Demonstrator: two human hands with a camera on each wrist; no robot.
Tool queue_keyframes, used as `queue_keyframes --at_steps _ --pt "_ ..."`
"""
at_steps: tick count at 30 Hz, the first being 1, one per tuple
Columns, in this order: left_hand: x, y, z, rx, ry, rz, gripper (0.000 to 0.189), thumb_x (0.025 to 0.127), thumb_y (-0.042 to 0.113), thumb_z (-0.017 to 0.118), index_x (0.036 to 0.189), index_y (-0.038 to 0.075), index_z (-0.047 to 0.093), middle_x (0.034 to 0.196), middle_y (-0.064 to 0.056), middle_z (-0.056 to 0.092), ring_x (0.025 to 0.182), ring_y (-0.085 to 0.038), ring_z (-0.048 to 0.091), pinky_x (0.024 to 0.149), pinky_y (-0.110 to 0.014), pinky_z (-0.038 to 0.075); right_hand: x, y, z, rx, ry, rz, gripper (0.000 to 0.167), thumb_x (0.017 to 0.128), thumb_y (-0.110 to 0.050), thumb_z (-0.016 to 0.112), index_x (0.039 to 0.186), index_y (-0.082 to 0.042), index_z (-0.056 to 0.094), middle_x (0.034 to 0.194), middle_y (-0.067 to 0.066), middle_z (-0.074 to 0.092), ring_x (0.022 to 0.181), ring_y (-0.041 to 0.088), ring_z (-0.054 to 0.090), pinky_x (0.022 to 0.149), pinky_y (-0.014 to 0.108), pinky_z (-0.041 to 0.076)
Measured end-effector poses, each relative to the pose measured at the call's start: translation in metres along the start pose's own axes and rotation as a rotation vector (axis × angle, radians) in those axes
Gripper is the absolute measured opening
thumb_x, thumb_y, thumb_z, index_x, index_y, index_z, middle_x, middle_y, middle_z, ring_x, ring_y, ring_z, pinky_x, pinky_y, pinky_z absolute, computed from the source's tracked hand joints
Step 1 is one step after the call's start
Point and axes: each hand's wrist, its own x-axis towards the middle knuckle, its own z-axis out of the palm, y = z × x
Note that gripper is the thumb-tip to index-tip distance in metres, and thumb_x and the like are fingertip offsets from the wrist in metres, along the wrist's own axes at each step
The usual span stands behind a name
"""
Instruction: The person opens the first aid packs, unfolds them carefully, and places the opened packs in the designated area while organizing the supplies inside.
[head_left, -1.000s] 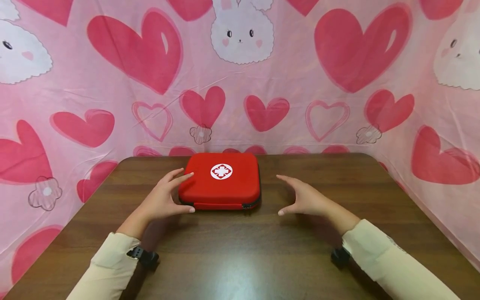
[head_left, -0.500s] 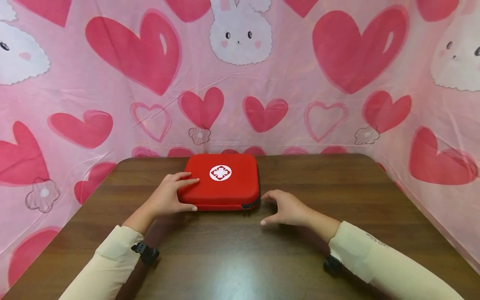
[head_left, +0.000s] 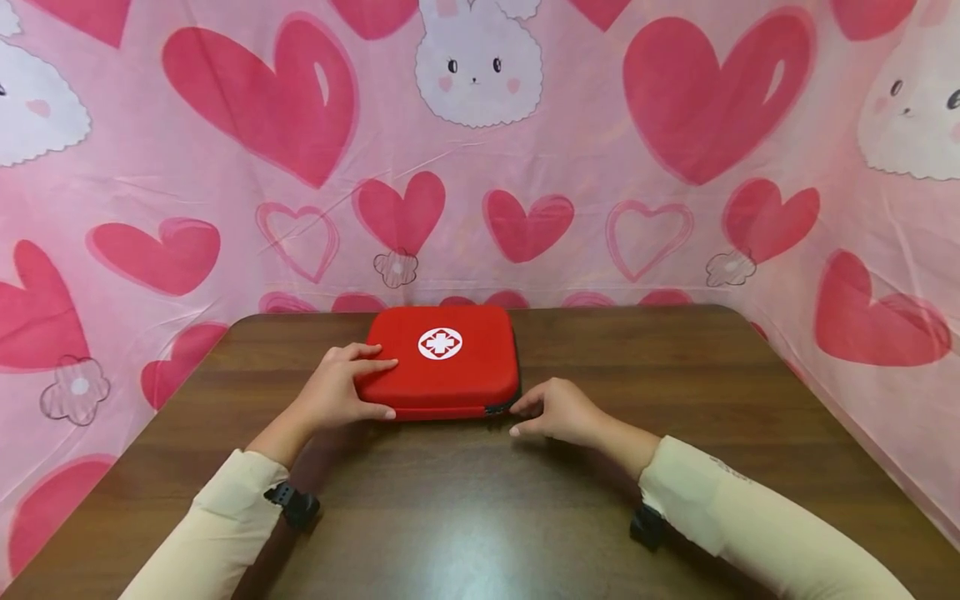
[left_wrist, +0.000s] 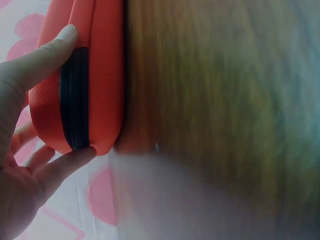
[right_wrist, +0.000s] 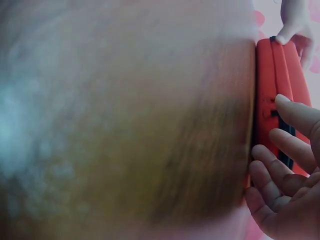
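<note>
A red first aid case (head_left: 450,367) with a white cross emblem lies flat and zipped on the table. My left hand (head_left: 333,392) grips its left front corner. In the left wrist view the thumb (left_wrist: 55,50) presses the front above the black zipper (left_wrist: 75,100), and the fingers (left_wrist: 65,165) reach round the side. At the right front corner is my right hand (head_left: 566,412), its fingers loosely bent beside the case. The right wrist view shows thumb and forefinger apart, the thumb tip (right_wrist: 285,102) close to small zipper pulls (right_wrist: 271,114).
The brown wooden table (head_left: 480,500) spreads in front of the case and to both sides. A pink cloth (head_left: 480,167) printed with hearts and rabbits hangs behind the table and along its sides. Dark bands (head_left: 292,504) sit at both wrists.
My right hand has come left from apart on the table to the case's right front corner, its fingers drawing closer together. The left hand has settled onto the left corner.
</note>
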Motion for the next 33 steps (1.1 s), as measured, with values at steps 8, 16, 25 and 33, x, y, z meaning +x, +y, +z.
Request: queue_keyframes --at_steps 8,16,25,33 --pt "-0.005 0.013 0.007 0.041 0.008 -0.067 0.076 0.064 0.048 0.088 0.131 0.021 0.065 0.135 -0.014 0.053 0.114 -0.033 0.044 0.079 -0.042 0.053 0.008 0.007 0.002 0.022 0.071 0.082 0.02 0.077 -0.025 0.084 0.092 -0.012 0.08 0.089 -0.003 0.074 0.075 0.008 0.06 0.067 0.028 0.051" --pt "-0.003 0.022 0.012 0.08 0.02 -0.075 0.076 0.064 0.048 0.088 0.131 0.022 0.065 0.135 -0.014 0.053 0.112 -0.032 0.044 0.077 -0.039 0.05 0.014 0.014 0.003 0.001 0.147 0.12 0.013 0.075 -0.028 0.084 0.079 -0.016 0.081 0.079 -0.007 0.073 0.074 0.007 0.062 0.066 0.028 0.051" --pt "-0.001 0.024 0.015 0.079 0.021 -0.058 0.075 0.064 0.048 0.088 0.13 0.022 0.065 0.134 -0.014 0.054 0.111 -0.031 0.045 0.078 -0.039 0.048 0.012 0.014 0.007 0.03 0.17 0.143 0.011 0.077 -0.025 0.083 0.073 -0.015 0.08 0.068 -0.008 0.069 0.063 0.008 0.057 0.058 0.028 0.049" --pt "0.001 0.024 0.013 0.083 0.029 -0.025 0.073 0.064 0.046 0.088 0.129 0.02 0.066 0.132 -0.015 0.055 0.11 -0.032 0.045 0.078 -0.039 0.047 0.009 0.01 0.003 0.082 0.131 0.145 0.01 0.079 -0.014 0.077 0.071 -0.009 0.076 0.061 -0.005 0.064 0.051 0.01 0.055 0.051 0.028 0.049"
